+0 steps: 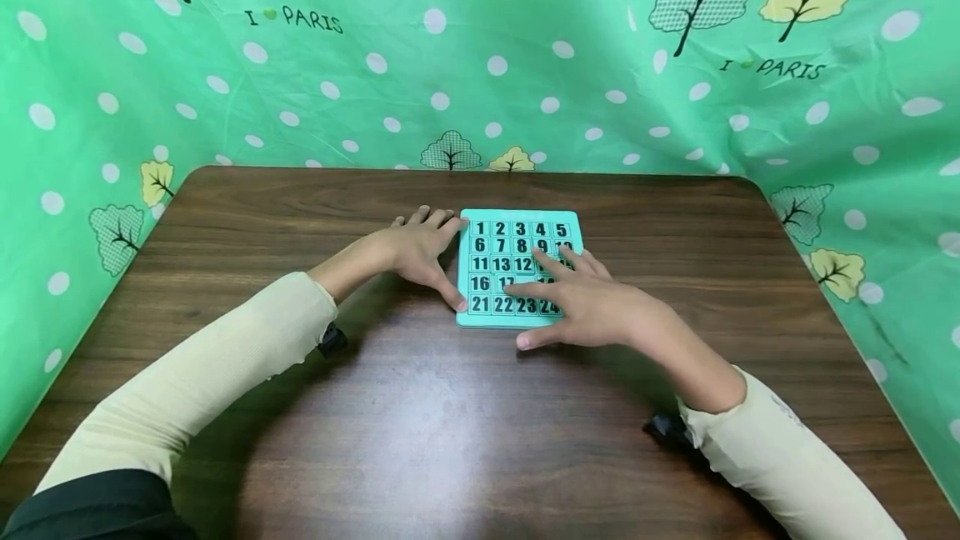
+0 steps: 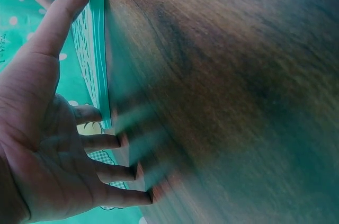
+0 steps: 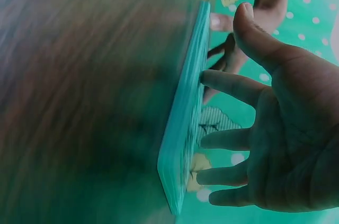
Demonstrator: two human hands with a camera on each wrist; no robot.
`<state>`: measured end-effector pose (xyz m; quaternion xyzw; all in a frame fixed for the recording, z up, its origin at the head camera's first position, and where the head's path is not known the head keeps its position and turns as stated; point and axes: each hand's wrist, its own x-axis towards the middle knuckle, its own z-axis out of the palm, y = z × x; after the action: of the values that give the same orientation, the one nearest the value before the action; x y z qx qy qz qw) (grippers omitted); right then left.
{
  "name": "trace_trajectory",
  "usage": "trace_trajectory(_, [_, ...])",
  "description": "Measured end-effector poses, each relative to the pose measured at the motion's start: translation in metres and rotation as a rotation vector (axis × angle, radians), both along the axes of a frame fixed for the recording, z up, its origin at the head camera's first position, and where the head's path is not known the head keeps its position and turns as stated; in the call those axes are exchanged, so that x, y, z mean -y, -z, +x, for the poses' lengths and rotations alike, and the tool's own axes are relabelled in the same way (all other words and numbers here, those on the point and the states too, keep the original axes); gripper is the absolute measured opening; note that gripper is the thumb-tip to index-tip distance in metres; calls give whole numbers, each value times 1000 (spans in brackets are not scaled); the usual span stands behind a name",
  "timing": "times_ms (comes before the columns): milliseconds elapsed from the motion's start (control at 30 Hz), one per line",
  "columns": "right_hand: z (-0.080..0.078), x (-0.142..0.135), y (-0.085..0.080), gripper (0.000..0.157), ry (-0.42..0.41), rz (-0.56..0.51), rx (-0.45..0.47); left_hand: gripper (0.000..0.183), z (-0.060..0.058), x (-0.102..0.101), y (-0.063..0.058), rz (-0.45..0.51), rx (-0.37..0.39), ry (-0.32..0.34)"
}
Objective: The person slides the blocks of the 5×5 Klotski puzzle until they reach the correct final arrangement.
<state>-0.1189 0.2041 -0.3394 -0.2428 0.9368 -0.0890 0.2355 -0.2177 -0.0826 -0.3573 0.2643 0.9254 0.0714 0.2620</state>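
Note:
A turquoise number slide puzzle point(image 1: 491, 263) lies flat on the table, its square tiles printed with black numbers; 13 sits left of 12 in the third row. My left hand point(image 1: 423, 252) is at its left side, fingers spread, the thumb on the lower left corner and the index finger by the upper left one. Over the right part of the board hovers my right hand point(image 1: 592, 302), its index fingertip touching a tile around 17. Its other fingers are extended and hide several tiles. The right wrist view shows the puzzle's side edge point(image 3: 180, 123) beneath that index finger.
The dark brown wooden table point(image 1: 405, 423) surrounds the puzzle. Behind and beside it hangs a green dotted cloth point(image 1: 465, 48) with printed trees. Dark wrist devices point(image 1: 332, 340) show under both cream sleeves point(image 1: 225, 357).

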Motion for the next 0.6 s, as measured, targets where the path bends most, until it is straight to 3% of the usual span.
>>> trace_trajectory(267, [1,-18,-7,75,48,-18,12,153,-2,-3,0,-10,-1,6])
trace_trajectory(433, [-5,-9,-7,79,28,-39,-32,151,-3,-3,0,-16,2,9])
trace_trajectory(600, [-20,6,-2,88,26,12,-35,155,-5,-1,7,-5,-2,-5])
